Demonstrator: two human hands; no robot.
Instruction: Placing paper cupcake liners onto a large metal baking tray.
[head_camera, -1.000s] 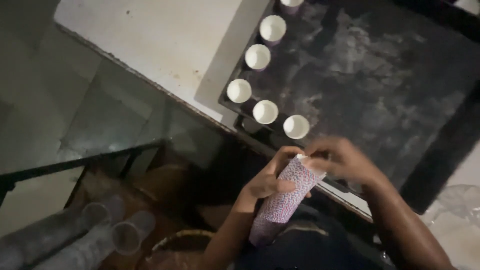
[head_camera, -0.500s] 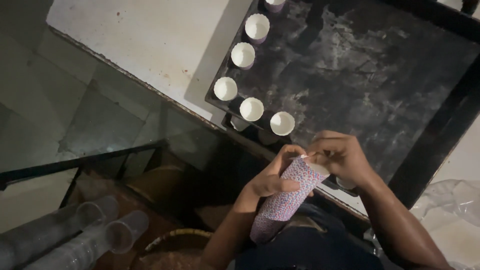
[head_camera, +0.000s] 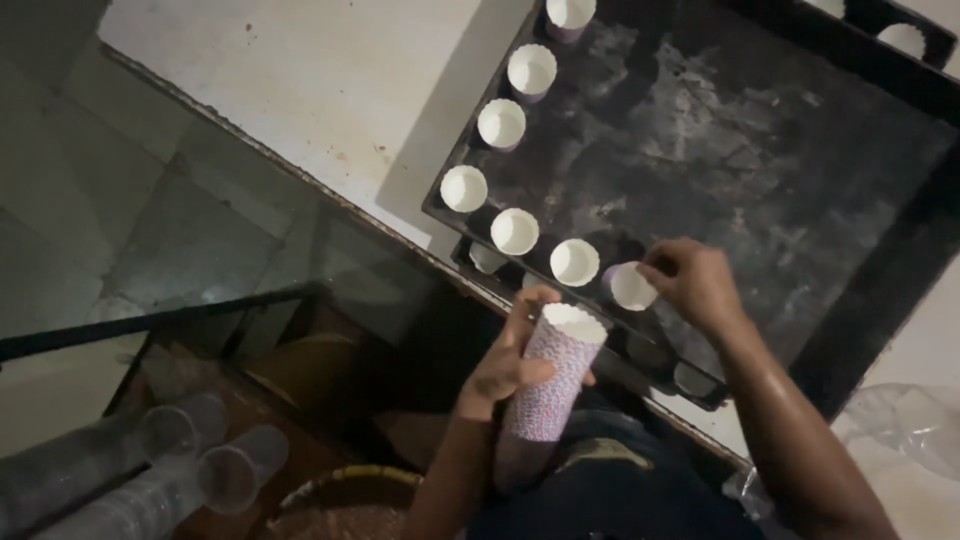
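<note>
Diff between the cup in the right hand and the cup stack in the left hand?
The single paper cup in the right hand is one short cup, tilted on its side over the dark tray. The cup stack in the left hand is a tall nested column, held near upright off the tray, in front of the person's body. The single cup sits beside the row of placed cups; the stack does not. Both have white insides and scalloped rims.

Patterned paper cup stack (head_camera: 553, 385) tilted upright; single white cup (head_camera: 631, 286) tipped over the dark tray (head_camera: 760, 170).

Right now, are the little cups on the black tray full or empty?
Empty. The paper cups on the tray show plain white insides.
</note>
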